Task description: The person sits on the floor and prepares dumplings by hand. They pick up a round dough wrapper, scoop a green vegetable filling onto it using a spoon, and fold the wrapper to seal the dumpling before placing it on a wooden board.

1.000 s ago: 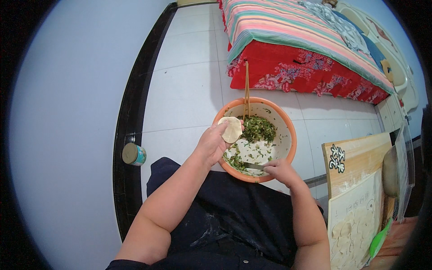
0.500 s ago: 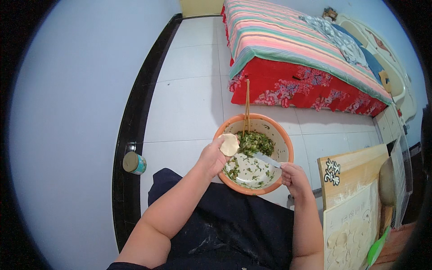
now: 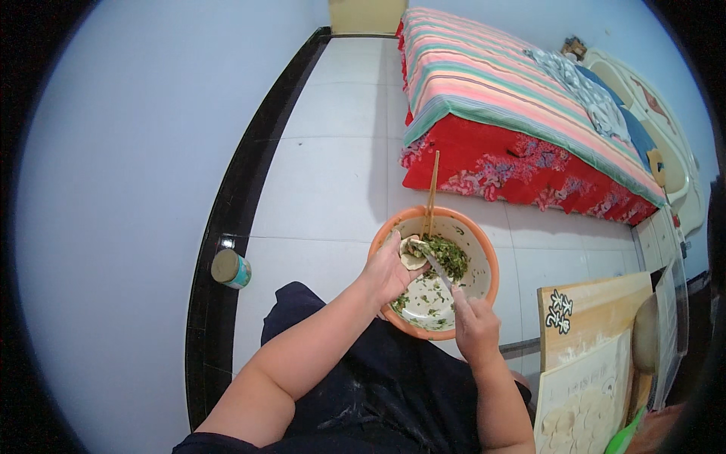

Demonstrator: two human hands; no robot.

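Note:
My left hand (image 3: 386, 276) holds a round, pale dumpling wrapper (image 3: 413, 262), cupped in the fingers over the left side of a basin (image 3: 493, 291) with an orange rim. A clump of chopped green filling lies on the wrapper. My right hand (image 3: 476, 327) is closed round the handle of a narrow flat spatula (image 3: 441, 273), its blade tip pressed to the filling on the wrapper. More green filling (image 3: 454, 259) is heaped at the basin's far side, with scraps on its white inside. Two wooden chopsticks (image 3: 433, 185) stand in the heap, leaning on the rim.
Right of me, a wooden board (image 3: 560, 333) carries a floury white sheet (image 3: 597, 382) with several dough wrappers (image 3: 578, 420). Beside it is a green-handled thing (image 3: 626, 433). A lidded jar (image 3: 231, 269) stands by the left wall. A bed (image 3: 522, 151) lies beyond the basin.
My right hand has brought the spatula from the heap up to the wrapper, which was bare before and now bears filling. My left hand has tilted and cupped the wrapper. The view has shifted slightly.

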